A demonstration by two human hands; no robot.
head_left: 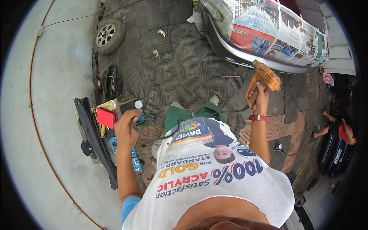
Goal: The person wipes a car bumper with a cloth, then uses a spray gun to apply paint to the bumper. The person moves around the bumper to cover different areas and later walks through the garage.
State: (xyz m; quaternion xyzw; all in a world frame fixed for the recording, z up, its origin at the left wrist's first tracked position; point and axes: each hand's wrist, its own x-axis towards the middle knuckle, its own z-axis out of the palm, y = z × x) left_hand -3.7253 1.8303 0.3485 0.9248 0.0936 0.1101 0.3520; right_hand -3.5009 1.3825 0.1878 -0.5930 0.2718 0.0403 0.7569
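My right hand [261,100] grips the handle of an orange power tool [264,78], held up in front of a car bumper [245,53] masked with newspaper sheets. A black cord [161,136] runs from the tool across my green trousers to my left hand [126,128], which is closed around it. Below my left hand lie a red box [106,117] and blue tools [134,159] on the ground.
A long black car part [94,138] lies at the left by a yellow can [111,105]. A loose wheel [108,36] and a dark round part [112,81] sit farther off. Another person [337,128] crouches at the right beside a dark car [335,155].
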